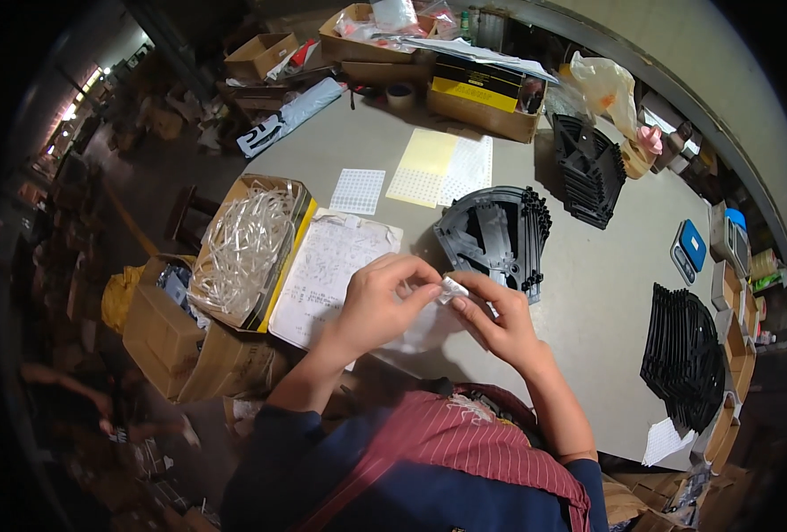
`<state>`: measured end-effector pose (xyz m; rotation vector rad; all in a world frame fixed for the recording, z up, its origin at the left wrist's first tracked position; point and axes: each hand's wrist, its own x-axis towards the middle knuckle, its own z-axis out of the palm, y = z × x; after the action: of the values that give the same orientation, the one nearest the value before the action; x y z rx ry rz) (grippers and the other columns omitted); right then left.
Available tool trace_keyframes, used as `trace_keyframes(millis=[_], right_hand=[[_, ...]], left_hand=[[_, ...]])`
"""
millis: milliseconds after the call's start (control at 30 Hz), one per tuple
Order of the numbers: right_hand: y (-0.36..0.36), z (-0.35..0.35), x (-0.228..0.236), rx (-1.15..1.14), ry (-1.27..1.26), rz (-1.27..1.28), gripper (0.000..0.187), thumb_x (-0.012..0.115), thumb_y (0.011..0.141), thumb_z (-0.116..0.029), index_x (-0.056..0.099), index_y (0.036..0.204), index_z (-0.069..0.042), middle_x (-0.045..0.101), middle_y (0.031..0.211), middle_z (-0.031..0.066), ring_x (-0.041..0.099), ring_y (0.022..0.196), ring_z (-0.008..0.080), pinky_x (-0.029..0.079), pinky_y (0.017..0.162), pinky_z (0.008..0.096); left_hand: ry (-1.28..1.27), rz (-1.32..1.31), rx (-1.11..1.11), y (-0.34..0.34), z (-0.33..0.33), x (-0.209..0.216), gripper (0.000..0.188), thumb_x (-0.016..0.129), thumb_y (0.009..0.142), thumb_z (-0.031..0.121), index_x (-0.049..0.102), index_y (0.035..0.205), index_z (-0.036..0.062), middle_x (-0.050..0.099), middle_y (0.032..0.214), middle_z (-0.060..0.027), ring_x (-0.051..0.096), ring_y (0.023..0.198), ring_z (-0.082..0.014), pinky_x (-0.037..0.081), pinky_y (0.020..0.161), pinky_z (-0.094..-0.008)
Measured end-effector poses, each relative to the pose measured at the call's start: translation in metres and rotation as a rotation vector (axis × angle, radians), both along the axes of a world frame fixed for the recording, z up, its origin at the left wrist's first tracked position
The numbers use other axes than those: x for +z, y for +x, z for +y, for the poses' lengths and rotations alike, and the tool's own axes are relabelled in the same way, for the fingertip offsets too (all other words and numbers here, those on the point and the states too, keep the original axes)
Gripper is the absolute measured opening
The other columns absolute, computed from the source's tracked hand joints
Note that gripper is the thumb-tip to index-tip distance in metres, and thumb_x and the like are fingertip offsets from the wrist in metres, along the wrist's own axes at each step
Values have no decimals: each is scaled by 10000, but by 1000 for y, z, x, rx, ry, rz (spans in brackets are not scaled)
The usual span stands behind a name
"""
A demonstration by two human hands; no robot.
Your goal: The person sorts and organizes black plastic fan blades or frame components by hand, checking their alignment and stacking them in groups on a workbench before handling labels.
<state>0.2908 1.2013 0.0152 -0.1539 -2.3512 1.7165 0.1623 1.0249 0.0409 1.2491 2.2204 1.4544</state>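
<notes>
Near the front edge of the table, my left hand (383,297) and my right hand (500,321) meet with bent fingers. Between their fingertips is a small whitish, shiny piece (452,289), pinched from both sides; its exact kind is too small to tell. Under the hands lies something pale and see-through, like thin plastic (422,334), partly covered by them. Just beyond my right hand rests a stack of black fan-shaped plastic parts (500,235). An open handwritten notebook (322,275) lies left of my left hand.
Left of the notebook stands a carton of clear plastic strips (244,253). Sticker sheets (358,191) lie farther back. More black parts are stacked at the far right (588,168) and near right (681,355). A small blue-topped scale (689,250) sits right; boxes (482,111) line the back.
</notes>
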Motion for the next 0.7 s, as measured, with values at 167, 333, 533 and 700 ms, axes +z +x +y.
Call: trace_keyframes(millis=[167, 333, 533, 700], right_hand=[[-15, 4, -1, -83, 72, 236, 160, 704, 928, -69, 641, 1052, 12, 666, 1009, 122, 663, 926, 206, 525, 842, 318], [-24, 1, 3, -93, 319, 272, 168, 712, 883, -41, 627, 1023, -1, 623, 908, 151, 617, 851, 353, 505, 734, 401], [-41, -4, -10, -138, 577, 389, 223, 702, 795, 6, 637, 1007, -15, 628, 911, 137, 631, 846, 343, 523, 722, 418], [-62, 31, -26, -100, 688, 280, 194, 697, 797, 5, 673, 986, -35, 663, 931, 116, 664, 781, 299, 546, 695, 366]], left_hand=[[-26, -23, 52, 3, 3, -10, 87, 749, 853, 44, 710, 923, 10, 680, 806, -29, 574, 686, -60, 464, 611, -219], [-12, -183, 52, -4, 5, -25, 86, 745, 865, 76, 704, 907, 14, 685, 766, -48, 598, 595, -71, 487, 552, -239], [18, -531, 16, -26, 8, -43, 83, 718, 891, 48, 689, 929, -21, 689, 778, -15, 581, 661, -26, 479, 593, -214], [9, -716, 63, -64, 4, -72, 99, 722, 927, 77, 676, 969, 1, 625, 760, 26, 519, 625, -16, 413, 557, -185]])
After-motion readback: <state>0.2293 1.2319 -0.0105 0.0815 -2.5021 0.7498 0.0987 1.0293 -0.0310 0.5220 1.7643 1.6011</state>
